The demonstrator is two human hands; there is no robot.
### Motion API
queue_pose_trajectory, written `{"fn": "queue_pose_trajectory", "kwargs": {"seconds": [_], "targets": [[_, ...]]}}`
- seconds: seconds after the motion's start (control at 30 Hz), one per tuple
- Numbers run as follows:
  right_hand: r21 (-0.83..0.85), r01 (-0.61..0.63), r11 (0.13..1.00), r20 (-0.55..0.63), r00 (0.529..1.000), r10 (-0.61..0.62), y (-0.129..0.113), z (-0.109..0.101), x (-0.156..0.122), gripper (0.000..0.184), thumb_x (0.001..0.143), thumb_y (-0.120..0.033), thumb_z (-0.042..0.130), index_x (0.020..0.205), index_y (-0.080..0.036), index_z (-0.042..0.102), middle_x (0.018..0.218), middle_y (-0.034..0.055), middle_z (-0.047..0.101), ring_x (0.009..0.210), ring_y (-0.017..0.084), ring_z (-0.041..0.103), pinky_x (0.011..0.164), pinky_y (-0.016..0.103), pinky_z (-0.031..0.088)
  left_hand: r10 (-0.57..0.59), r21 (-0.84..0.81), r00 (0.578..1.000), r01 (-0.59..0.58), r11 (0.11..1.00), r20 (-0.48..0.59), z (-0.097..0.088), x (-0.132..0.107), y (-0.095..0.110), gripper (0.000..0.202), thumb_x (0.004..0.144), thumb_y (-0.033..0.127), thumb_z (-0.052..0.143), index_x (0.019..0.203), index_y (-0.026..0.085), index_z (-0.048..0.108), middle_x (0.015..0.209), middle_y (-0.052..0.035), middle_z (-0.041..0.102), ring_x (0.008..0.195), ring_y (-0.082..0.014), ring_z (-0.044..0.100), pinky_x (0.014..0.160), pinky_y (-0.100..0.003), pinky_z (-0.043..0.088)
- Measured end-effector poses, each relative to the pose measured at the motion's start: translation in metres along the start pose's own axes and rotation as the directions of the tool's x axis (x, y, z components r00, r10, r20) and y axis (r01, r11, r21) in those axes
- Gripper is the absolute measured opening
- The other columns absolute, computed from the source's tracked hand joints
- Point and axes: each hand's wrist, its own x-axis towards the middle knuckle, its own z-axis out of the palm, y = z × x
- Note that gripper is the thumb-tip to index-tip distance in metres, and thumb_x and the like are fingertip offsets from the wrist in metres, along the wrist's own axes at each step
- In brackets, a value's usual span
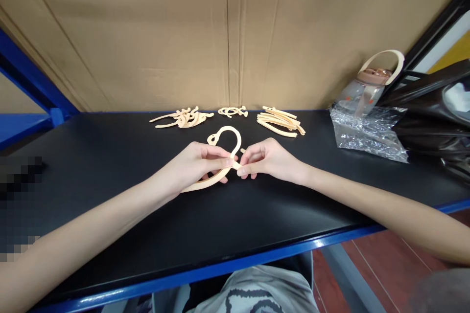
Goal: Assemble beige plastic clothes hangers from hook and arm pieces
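Observation:
Both hands are over the middle of the black tabletop, close together. My left hand point(206, 162) pinches a curved beige strap point(234, 135) between thumb and fingers. One end of this strap curls up and over into a hook with a small ring point(212, 140) at its tip; the lower part runs left under my palm. My right hand point(260, 158) pinches a short beige end piece just right of the left fingertips. Whether that end belongs to the same strap or is a separate piece, I cannot tell. A small beige bit shows behind the right fingers.
Along the cardboard wall lie a left heap of beige straps point(189, 118), a small middle group of looped pieces point(232, 111) and a right bundle of straps point(281, 121). To the right stand a clear bottle with a beige handle point(367, 89), crinkled plastic film point(369, 132) and a black bag point(431, 107).

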Motion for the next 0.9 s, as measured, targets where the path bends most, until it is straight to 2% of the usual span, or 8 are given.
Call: {"fn": "queue_pose_trajectory", "kwargs": {"seconds": [0.13,0.23,0.33,0.43,0.5,0.63,0.77,0.9], "targets": [[0.098,-0.022,0.995,-0.028,0.999,0.024,-0.004,0.001,-0.001,0.025,0.063,-0.031,0.081,0.073,-0.013,0.066,0.065,0.0019,0.069,0.063,0.012,0.065,0.059,0.023,0.051,0.015,-0.09,1.0,-0.014,0.996,0.002,0.0,0.002,-0.004,0.029,0.075,0.045,0.069,0.088,0.019,0.073,0.074,-0.0026,0.072,0.068,-0.0133,0.064,0.052,-0.018,0.038],[0.101,-0.026,0.995,-0.054,0.998,0.032,-0.005,0.003,-0.001,0.025,0.066,-0.032,0.079,0.073,-0.013,0.064,0.066,0.0013,0.069,0.061,0.01,0.063,0.06,0.023,0.051,0.024,-0.125,0.999,-0.029,0.992,-0.044,0.004,0.004,-0.005,0.031,0.077,0.045,0.067,0.092,0.018,0.071,0.08,-0.0038,0.073,0.07,-0.0148,0.067,0.053,-0.02,0.04],[0.037,0.005,0.999,-0.072,0.997,-0.003,-0.002,0.003,-0.001,0.023,0.071,-0.033,0.075,0.075,-0.014,0.062,0.066,0.001,0.069,0.058,0.01,0.061,0.059,0.023,0.05,0.042,-0.11,0.992,-0.055,0.992,-0.122,0.011,0.004,-0.006,0.029,0.08,0.041,0.065,0.094,0.015,0.069,0.08,-0.0031,0.072,0.069,-0.0145,0.068,0.055,-0.02,0.04],[-0.124,0.058,0.991,-0.084,0.994,-0.069,0.001,0.002,-0.002,0.021,0.077,-0.035,0.07,0.077,-0.016,0.06,0.068,0.0006,0.068,0.06,0.011,0.062,0.059,0.024,0.049,0.039,-0.098,0.989,-0.054,0.994,-0.142,0.015,0.005,-0.007,0.029,0.08,0.04,0.064,0.096,0.015,0.067,0.079,-0.0019,0.071,0.068,-0.0147,0.068,0.055,-0.02,0.041],[-0.3,0.096,0.949,-0.095,0.987,-0.13,0.001,0.001,-0.004,0.019,0.08,-0.036,0.067,0.079,-0.018,0.06,0.07,-0.0001,0.069,0.063,0.012,0.064,0.061,0.024,0.047,0.032,-0.086,0.993,-0.042,0.995,-0.116,0.015,0.005,-0.007,0.03,0.079,0.041,0.064,0.095,0.016,0.068,0.081,-0.0016,0.071,0.069,-0.0151,0.069,0.055,-0.02,0.041],[-0.595,0.144,0.791,-0.081,0.968,-0.237,-0.005,0.001,-0.01,0.016,0.085,-0.035,0.064,0.082,-0.02,0.062,0.073,-0.0025,0.069,0.068,0.011,0.064,0.063,0.022,0.043,0.043,-0.062,0.995,-0.048,0.997,-0.086,0.013,0.006,-0.008,0.024,0.074,0.04,0.068,0.082,0.017,0.07,0.074,0.0013,0.068,0.066,-0.014,0.067,0.055,-0.02,0.041],[-0.719,0.154,0.678,-0.063,0.957,-0.284,-0.01,0.006,-0.013,0.018,0.087,-0.039,0.061,0.085,-0.021,0.061,0.075,-0.0033,0.07,0.066,0.011,0.063,0.059,0.021,0.038,0.062,-0.042,0.996,-0.065,0.997,-0.059,0.012,0.005,-0.009,0.021,0.074,0.037,0.068,0.067,0.017,0.066,0.06,0.0031,0.065,0.057,-0.0106,0.061,0.054,-0.019,0.041],[-0.796,0.158,0.584,-0.035,0.951,-0.306,-0.008,0.007,-0.014,0.021,0.09,-0.042,0.057,0.093,-0.021,0.059,0.073,-0.0033,0.071,0.064,0.012,0.063,0.057,0.021,0.036,0.006,-0.132,0.997,-0.015,0.991,-0.075,0.012,0.004,-0.008,0.022,0.073,0.037,0.069,0.066,0.016,0.066,0.062,0.0019,0.066,0.057,-0.0095,0.06,0.053,-0.018,0.041]]}}
